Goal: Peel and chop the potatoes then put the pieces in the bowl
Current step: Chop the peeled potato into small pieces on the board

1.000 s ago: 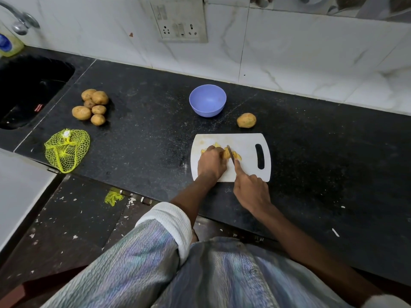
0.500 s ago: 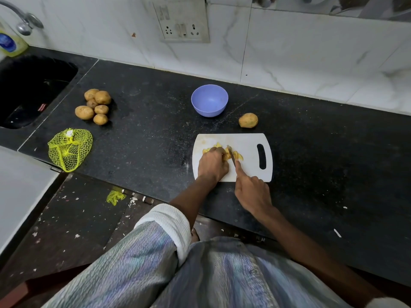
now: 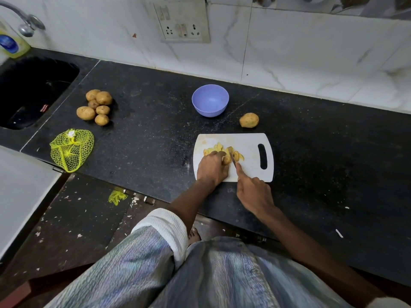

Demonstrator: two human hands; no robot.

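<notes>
A white cutting board [image 3: 249, 141] lies on the black counter. On it my left hand [image 3: 211, 168] presses down on a partly cut potato [image 3: 226, 160], with yellow potato pieces [image 3: 216, 147] lying around it. My right hand [image 3: 253, 192] grips a knife [image 3: 232, 159], forefinger along its back, the blade standing against the potato just right of my left fingers. An empty lilac bowl [image 3: 210, 101] stands behind the board. One whole potato [image 3: 249, 120] lies to the right of the bowl.
A heap of several unpeeled potatoes [image 3: 95, 107] lies at the left, near a dark sink [image 3: 29, 90]. A yellow net bag [image 3: 70, 148] sits at the counter's front edge. A marble wall with a socket plate [image 3: 183, 23] closes the back. Scraps litter the floor.
The knife has shifted slightly along the potato between cuts. My left hand stays on the potato. The camera has drifted a little.
</notes>
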